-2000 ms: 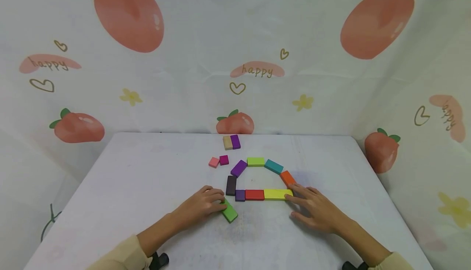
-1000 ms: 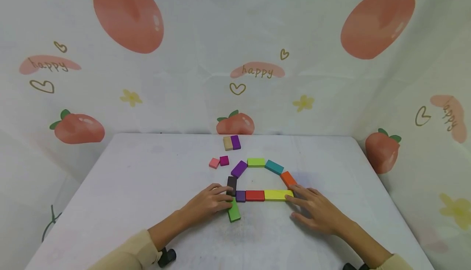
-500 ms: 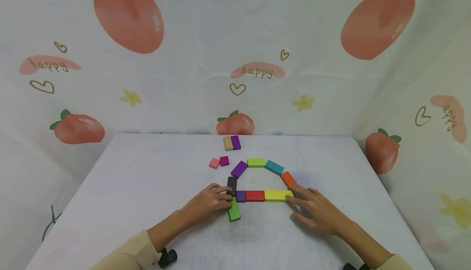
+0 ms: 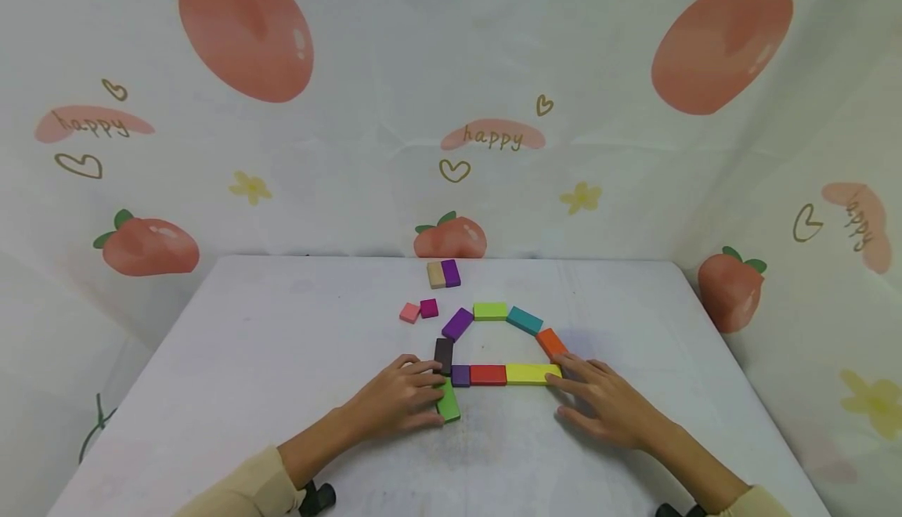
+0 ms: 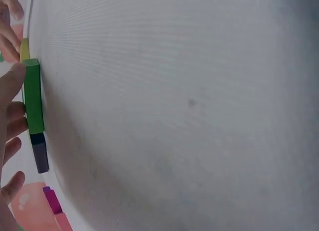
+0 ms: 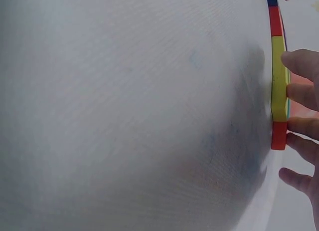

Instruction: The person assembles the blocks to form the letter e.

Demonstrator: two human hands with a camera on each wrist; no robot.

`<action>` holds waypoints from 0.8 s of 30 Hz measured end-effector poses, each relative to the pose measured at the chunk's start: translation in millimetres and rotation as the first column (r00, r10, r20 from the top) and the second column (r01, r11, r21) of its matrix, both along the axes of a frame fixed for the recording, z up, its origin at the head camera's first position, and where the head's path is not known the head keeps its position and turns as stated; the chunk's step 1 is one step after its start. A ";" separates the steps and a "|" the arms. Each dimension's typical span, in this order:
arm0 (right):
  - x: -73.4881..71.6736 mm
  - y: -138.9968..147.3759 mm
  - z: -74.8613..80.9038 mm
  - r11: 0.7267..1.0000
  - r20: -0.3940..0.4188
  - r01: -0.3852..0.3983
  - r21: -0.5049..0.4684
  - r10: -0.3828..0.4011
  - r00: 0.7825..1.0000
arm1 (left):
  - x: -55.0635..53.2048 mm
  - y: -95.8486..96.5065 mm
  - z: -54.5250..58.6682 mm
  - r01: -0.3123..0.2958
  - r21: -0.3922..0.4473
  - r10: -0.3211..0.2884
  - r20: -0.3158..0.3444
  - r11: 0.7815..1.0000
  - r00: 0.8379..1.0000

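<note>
My left hand rests its spread fingertips on a green block and on the lower end of a black block. Its thumb lies at the green block's near end. In the left wrist view the green block sits end to end with the black one. My right hand lies with loosely extended fingers at the right end of a long yellow block and at an orange block. A small dark purple block and a red block continue the yellow row leftward.
A purple block, a lime block and a teal block close the ring's far side. Pink and magenta cubes lie left of it. Tan and violet blocks sit near the white table's back edge.
My left hand has moved right, turning the green block straighter and bringing it up to the black block. The thumb has since come forward to its near end. My right hand has stayed put.
</note>
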State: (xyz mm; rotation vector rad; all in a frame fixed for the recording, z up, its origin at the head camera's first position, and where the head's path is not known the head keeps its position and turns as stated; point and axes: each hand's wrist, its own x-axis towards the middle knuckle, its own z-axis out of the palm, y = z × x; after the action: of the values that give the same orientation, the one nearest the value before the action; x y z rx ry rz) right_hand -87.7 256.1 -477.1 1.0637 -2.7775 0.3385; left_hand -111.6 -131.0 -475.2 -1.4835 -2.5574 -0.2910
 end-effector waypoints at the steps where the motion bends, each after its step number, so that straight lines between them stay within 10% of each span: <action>1: 0.0 -0.2 0.0 1.000 -0.006 -0.002 -0.001 0.002 1.000 | -0.1 -0.1 0.4 -0.002 -0.003 0.002 0.003 1.000 1.000; 24: -0.4 -1.2 3.1 1.000 0.023 0.004 0.011 -0.004 1.000 | -3.9 0.6 2.5 -0.013 0.050 0.008 0.110 0.999 0.994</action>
State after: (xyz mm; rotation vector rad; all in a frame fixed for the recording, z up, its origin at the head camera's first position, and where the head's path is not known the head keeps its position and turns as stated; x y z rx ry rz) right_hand -88.1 254.9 -474.0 1.0632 -2.8045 0.3378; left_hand -115.5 -130.4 -472.8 -1.4745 -2.6199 -0.4441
